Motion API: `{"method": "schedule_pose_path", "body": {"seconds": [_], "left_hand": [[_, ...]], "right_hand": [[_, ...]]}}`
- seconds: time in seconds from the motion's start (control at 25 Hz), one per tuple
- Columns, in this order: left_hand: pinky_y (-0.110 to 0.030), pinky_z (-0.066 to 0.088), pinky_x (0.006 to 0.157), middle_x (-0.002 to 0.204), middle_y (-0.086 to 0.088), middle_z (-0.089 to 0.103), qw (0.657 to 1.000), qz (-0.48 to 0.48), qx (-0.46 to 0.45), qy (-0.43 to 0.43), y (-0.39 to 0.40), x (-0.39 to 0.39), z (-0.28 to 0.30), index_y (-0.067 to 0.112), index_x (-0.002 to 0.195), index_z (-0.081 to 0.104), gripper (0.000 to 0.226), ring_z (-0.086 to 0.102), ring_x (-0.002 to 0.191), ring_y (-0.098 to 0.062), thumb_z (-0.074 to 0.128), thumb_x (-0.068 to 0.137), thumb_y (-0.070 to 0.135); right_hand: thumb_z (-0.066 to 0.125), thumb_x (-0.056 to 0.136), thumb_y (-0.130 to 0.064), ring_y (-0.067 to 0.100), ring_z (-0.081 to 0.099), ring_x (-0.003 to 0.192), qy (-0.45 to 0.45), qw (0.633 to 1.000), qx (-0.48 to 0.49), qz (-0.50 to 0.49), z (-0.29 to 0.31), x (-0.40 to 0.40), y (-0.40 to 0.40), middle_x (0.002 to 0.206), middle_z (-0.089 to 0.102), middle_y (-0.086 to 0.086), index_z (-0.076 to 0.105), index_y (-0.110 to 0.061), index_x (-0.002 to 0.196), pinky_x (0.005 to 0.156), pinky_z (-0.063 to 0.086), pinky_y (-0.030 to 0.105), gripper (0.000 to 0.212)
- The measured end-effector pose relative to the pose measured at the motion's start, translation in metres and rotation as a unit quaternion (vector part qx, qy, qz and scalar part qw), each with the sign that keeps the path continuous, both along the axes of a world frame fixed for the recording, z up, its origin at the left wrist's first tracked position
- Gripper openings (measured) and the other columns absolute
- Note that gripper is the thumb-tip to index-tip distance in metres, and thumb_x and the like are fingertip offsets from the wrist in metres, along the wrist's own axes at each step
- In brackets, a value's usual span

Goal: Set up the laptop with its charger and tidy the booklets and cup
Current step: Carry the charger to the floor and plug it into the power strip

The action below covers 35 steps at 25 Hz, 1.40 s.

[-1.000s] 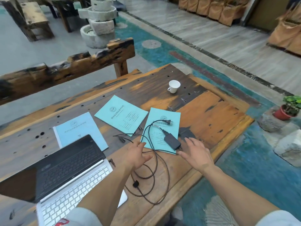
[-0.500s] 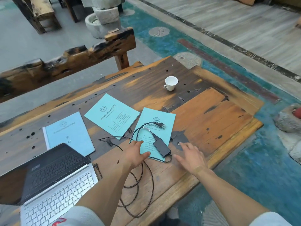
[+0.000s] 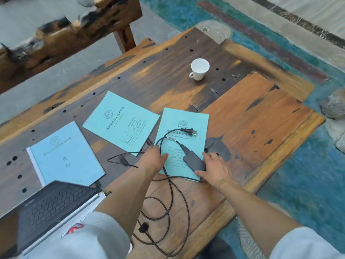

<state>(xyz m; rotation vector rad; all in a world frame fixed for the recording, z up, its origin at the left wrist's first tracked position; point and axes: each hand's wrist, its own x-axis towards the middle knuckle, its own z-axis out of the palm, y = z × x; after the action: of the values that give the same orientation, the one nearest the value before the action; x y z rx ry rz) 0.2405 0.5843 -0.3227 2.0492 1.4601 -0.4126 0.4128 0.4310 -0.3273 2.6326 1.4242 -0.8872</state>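
Note:
Three light-blue booklets lie on the wooden table: one on the left (image 3: 65, 156), one in the middle (image 3: 121, 121) and one on the right (image 3: 184, 126). The black charger brick (image 3: 194, 161) rests on the right booklet, its plug (image 3: 188, 131) further up the cover and its cable (image 3: 175, 202) looping toward me. My right hand (image 3: 214, 167) touches the brick's right side, thumb at its near end, fingers apart. My left hand (image 3: 155, 157) lies flat on the booklet's left edge over the cable. An open laptop (image 3: 48, 206) sits at the lower left. A white cup (image 3: 199, 69) stands upright at the far side.
A rough wooden bench (image 3: 65, 32) runs along the table's far left side. The table edge (image 3: 280, 165) drops off to the right onto a blue-green floor with grey stones (image 3: 334, 107). Small holes dot the dark tabletop.
Both hands have moved forward onto the right booklet; my right hand now touches the charger brick. The camera has tilted down and moved closer to the table.

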Motion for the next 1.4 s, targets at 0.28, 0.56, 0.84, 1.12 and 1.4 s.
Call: {"method": "schedule_pose_path", "body": {"seconds": [0.28, 0.56, 0.84, 1.12, 1.4], "left_hand": [[-0.033, 0.042, 0.059, 0.091, -0.011, 0.063, 0.999, 0.032, 0.012, -0.007, 0.021, 0.011, -0.036, 0.009, 0.104, 0.052, 0.028, 0.056, 0.074, -0.028, 0.049, 0.095, 0.035], [-0.030, 0.037, 0.047, 0.079, -0.011, 0.063, 0.997, 0.032, 0.002, -0.076, 0.021, 0.013, -0.025, 0.014, 0.107, 0.052, 0.016, 0.057, 0.065, -0.027, 0.045, 0.094, 0.020], [-0.039, 0.061, 0.060, 0.071, -0.008, 0.066, 0.963, 0.095, -0.063, -0.244, 0.012, 0.022, 0.042, 0.016, 0.102, 0.062, 0.010, 0.061, 0.057, -0.022, 0.053, 0.097, 0.018], [-0.024, 0.051, 0.045, 0.063, -0.007, 0.056, 0.893, 0.121, -0.156, -0.404, -0.014, 0.056, 0.114, 0.010, 0.105, 0.060, 0.009, 0.048, 0.042, -0.012, 0.057, 0.098, 0.015], [-0.023, 0.049, 0.044, 0.065, -0.007, 0.056, 0.865, 0.059, -0.192, -0.459, -0.087, 0.103, 0.149, 0.010, 0.106, 0.060, 0.010, 0.049, 0.044, -0.011, 0.053, 0.099, 0.012]], "right_hand": [[0.062, 0.081, -0.055, 0.023, 0.051, 0.115, -0.033, 0.999, -0.012, 0.027, -0.026, -0.012, 0.021, 0.125, 0.048, 0.002, 0.039, -0.024, 0.135, 0.079, 0.047, 0.035, 0.067], [0.064, 0.075, -0.045, 0.025, 0.055, 0.100, -0.051, 0.998, -0.006, 0.023, -0.010, -0.006, 0.021, 0.112, 0.052, 0.003, 0.048, -0.018, 0.116, 0.066, 0.041, 0.033, 0.052], [0.062, 0.074, -0.051, 0.025, 0.054, 0.103, -0.087, 0.995, 0.041, -0.002, 0.042, 0.012, -0.015, 0.112, 0.051, 0.003, 0.048, -0.020, 0.117, 0.073, 0.046, 0.036, 0.056], [0.062, 0.070, -0.049, 0.028, 0.054, 0.105, -0.141, 0.982, 0.078, -0.097, 0.106, 0.025, -0.086, 0.110, 0.051, 0.005, 0.050, -0.018, 0.112, 0.073, 0.041, 0.037, 0.053], [0.060, 0.070, -0.051, 0.026, 0.056, 0.105, -0.202, 0.957, 0.091, -0.186, 0.144, 0.033, -0.187, 0.110, 0.055, 0.003, 0.053, -0.020, 0.117, 0.073, 0.043, 0.036, 0.056]]}}
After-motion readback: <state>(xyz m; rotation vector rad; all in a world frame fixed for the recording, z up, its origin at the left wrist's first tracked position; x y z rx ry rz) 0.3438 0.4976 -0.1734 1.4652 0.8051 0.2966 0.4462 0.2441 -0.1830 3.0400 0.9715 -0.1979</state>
